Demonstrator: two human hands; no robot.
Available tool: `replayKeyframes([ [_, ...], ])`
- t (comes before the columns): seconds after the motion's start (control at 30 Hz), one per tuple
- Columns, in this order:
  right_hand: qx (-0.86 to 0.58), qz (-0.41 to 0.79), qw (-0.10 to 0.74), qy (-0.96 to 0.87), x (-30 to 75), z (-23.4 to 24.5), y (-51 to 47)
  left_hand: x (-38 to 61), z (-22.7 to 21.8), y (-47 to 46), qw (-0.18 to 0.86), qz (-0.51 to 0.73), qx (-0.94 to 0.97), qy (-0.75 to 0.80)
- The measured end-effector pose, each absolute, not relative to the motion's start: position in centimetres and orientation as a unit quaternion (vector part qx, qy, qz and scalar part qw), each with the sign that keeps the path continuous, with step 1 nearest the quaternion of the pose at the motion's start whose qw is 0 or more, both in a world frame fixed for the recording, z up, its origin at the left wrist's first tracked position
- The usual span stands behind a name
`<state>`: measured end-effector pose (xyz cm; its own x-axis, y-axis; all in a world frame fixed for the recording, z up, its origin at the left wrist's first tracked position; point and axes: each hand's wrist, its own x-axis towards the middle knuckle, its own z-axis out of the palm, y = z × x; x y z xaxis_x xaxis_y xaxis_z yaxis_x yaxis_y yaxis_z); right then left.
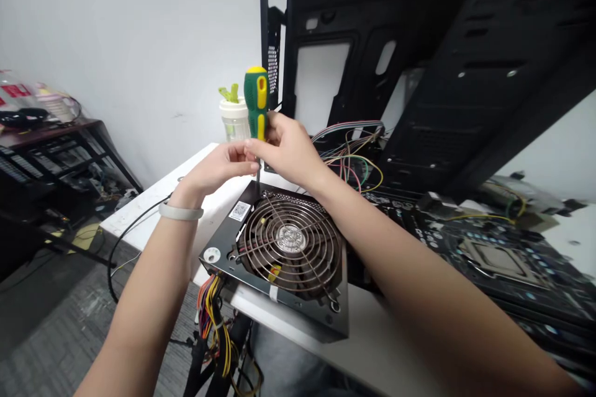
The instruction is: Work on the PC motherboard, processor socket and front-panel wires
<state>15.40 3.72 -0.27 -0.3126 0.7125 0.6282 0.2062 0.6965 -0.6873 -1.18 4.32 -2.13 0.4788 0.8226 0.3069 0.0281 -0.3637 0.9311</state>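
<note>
Right hand [291,152] has fingers clamped round green-yellow screwdriver [256,99]; left hand [216,169] pinches its handle base, fingertips together; shaft upright, tip at PC power supply [284,260] edge.

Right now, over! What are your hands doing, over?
Right hand and left hand on screwdriver. Tip at power supply. Wires behind.

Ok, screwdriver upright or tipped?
Upright: the green-and-yellow screwdriver stands handle-up, held by the right hand and left hand, its shaft pointing down at the power supply.
</note>
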Motion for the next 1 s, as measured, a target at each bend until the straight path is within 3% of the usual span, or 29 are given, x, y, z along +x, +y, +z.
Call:
replayKeyframes([
  [0.33, -0.324, 0.276, 0.518, -0.742, 15.0, -0.3, 3.5, 0.0, -2.3, 3.7, 0.382, 0.424, 0.748, 0.339],
  [0.53, -0.249, 0.483, 0.561, -0.624, 15.4, 0.4, 3.2, 0.1, -2.2, 3.7, 0.419, 0.376, 0.768, 0.306],
  [0.63, -0.220, 0.523, 0.570, -0.594, 15.6, 0.6, 3.2, -0.1, -2.0, 3.7, 0.417, 0.356, 0.781, 0.300],
  [1.0, -0.230, 0.414, 0.575, -0.668, 15.2, 0.1, 3.2, -0.7, -2.7, 4.3, 0.403, 0.394, 0.769, 0.302],
])
